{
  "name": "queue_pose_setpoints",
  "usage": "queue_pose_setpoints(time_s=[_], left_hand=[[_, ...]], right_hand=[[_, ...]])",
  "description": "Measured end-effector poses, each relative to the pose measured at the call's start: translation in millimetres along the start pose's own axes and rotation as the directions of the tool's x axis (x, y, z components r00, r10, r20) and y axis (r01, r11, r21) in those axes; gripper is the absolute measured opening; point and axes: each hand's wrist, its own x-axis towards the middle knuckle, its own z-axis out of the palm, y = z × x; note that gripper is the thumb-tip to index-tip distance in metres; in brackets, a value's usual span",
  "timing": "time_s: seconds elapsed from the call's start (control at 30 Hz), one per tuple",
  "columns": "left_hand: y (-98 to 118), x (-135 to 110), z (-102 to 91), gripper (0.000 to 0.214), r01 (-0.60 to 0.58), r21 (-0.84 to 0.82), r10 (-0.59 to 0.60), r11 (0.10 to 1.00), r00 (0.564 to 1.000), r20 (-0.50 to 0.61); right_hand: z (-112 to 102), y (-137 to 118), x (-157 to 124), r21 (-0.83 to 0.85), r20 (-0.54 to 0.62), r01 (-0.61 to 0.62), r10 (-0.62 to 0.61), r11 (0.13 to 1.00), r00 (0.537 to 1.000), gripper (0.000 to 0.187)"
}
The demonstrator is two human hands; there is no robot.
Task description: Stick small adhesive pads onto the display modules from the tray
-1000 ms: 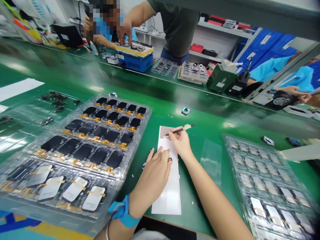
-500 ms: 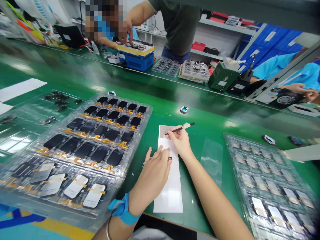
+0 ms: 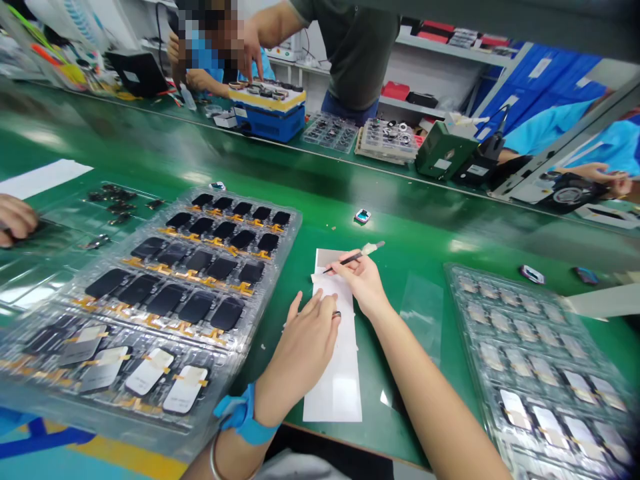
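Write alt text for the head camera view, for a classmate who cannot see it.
On a green workbench, a person's right hand holds a slim black tool over a white strip under the left hand, which wears a blue wrist strap. A clear plastic tray of black panels with orange flex cables lies left, another tray of pale parts right.

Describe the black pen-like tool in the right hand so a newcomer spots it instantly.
On the green bench, a white paper strip lies between a tray of black panels and a tray of pale parts. Over the strip's far end, the right hand pinches the slim black pen-like tool. A white wrap near its upper end sets it apart.
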Motion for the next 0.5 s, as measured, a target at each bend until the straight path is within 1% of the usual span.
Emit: queue_pose_setpoints(time_s=[0.1,0.17,0.23,0.3,0.37,0.43,0.5], left_hand=[[0,0,-2.3,0.013,0.024,-0.105,-0.031,0.994,0.997,-0.066],[1,-1,-4.8,0.011,0.035,-0.232,-0.062,0.972,0.992,-0.107],[3,-2,-6.9,0.013,0.038,-0.404,-0.097,0.914,0.987,-0.126],[5,-3,-7.8,0.014,0.032,-0.598,-0.125,0.801,0.986,-0.115],[8,-4,-7.6,0.012,0.029,-0.768,-0.146,0.640,0.986,-0.085],[10,-4,-7.1,0.008,0.034,-0.882,-0.155,0.471,0.987,-0.044],[13,-5,-6.4,0.005,0.046,-0.946,-0.143,0.320,0.990,0.000]], right_hand=[[2,-30,-9,0.006,0.013,0.009,-0.009,1.000,1.000,0.045],[3,-52,-20,0.002,-0.006,0.038,-0.038,0.999,0.999,0.038],[4,-70,-37,-0.007,-0.043,0.085,-0.085,0.996,0.995,0.031],[6,-81,-59,-0.019,-0.120,0.163,-0.164,0.987,0.979,0.024],[9,-80,-82,-0.025,-0.239,0.232,-0.231,0.972,0.943,0.019],[13,-71,-103,-0.017,-0.359,0.256,-0.245,0.967,0.901,0.016],[17,-58,-117,0.013,-0.438,0.256,-0.225,0.967,0.870,0.015]])
